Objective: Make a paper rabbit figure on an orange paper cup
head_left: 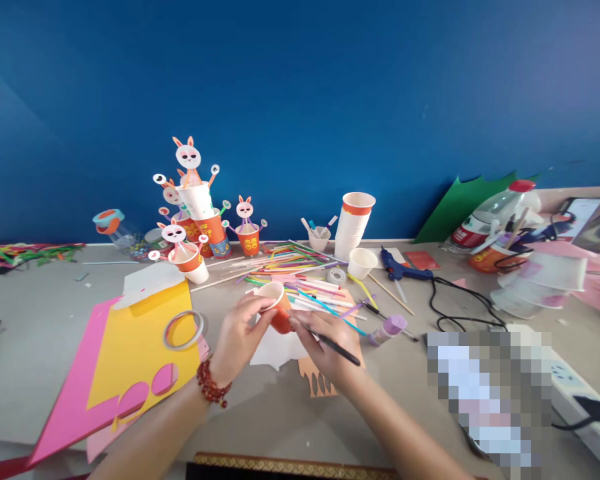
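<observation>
An orange paper cup (281,319) with a white inside is tilted in my left hand (243,330), whose fingers and thumb grip its rim and side. My right hand (325,337) is closed around a slim black pen (339,349); its fingertips touch the side of the cup, and the pen's tip is hidden behind them. Below the hands lie a white paper piece (275,350) and an orange paper sheet with cut-out shapes (319,383).
Paper-cup rabbits (195,200) stand at the back left. Straws and markers (300,267) spread behind my hands, near a stack of cups (353,223). To the right lie a glue stick (387,330), a blue glue gun (403,267) and a power strip (570,387). Yellow paper (140,340) lies left.
</observation>
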Tool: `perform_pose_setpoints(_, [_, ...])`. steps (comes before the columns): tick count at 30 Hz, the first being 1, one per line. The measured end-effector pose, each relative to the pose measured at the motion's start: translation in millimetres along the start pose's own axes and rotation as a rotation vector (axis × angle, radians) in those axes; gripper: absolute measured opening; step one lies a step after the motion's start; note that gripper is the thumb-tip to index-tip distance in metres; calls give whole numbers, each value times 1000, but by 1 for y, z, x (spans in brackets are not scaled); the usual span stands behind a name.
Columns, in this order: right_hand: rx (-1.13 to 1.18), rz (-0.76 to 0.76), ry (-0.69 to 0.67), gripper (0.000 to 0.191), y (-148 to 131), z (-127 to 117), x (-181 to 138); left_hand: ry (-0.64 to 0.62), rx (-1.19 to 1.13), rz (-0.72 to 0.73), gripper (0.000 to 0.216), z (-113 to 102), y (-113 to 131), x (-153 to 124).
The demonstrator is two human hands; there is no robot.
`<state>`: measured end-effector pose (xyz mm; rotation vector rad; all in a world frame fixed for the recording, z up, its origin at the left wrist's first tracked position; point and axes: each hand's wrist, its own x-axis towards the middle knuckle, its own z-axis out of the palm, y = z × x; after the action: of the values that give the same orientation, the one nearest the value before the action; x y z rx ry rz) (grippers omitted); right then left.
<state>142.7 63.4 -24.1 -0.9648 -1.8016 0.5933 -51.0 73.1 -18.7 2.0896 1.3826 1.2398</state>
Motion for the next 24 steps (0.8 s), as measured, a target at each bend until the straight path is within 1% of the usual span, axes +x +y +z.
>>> perform_pose_setpoints(1, [97, 110, 39, 22, -3, 5, -2, 56, 48, 71, 13, 1, 1, -2])
perform_pose_setpoints(3, [360, 343, 123, 26, -10, 16, -6, 133, 149, 210, 17, 3, 4, -5])
perform_pose_setpoints(6, [749, 655, 233, 36, -19, 29, -8, 168, 306, 367, 28, 3, 8, -8])
perform_pose_setpoints(8, [922, 798, 259, 39, -22, 33, -8, 159, 370, 439, 33, 1, 10, -8])
perform_pose_setpoints(9, [964, 831, 262, 40, -22, 33, -8, 155, 378, 455, 33, 1, 10, -8])
perform_pose_setpoints(10, [963, 830, 258, 40, -22, 32, -7, 157, 373, 454, 33, 0, 10, -7])
perform_pose_setpoints(11, [909, 791, 246, 38, -22, 31, -7, 164, 357, 436, 31, 1, 10, -7])
perform_pose_setpoints(12, [808, 711, 224, 36, -21, 28, -6, 168, 331, 401, 28, 1, 10, -7])
perform_pose_setpoints(16, [223, 217, 93, 20, -16, 12, -2, 154, 170, 180, 13, 4, 6, -7])
perform_pose_setpoints(18, [33, 46, 47, 20, -13, 5, 0, 140, 129, 133, 11, 4, 6, -6])
perform_pose_setpoints(19, [-16, -8, 31, 21, -12, 2, 0, 131, 140, 144, 11, 4, 7, -5])
perform_pose_setpoints(21, [-38, -65, 18, 24, -9, 0, 1, 119, 220, 219, 15, 3, 9, -5])
perform_pose_setpoints(22, [-18, -58, 16, 24, -7, 1, 0, 120, 271, 264, 18, 3, 11, -5])
perform_pose_setpoints(23, [23, -21, 18, 23, -6, 3, 0, 121, 318, 302, 21, 3, 12, -5])
perform_pose_setpoints(24, [91, 49, 34, 21, -5, 5, -1, 124, 353, 331, 23, 3, 14, -5])
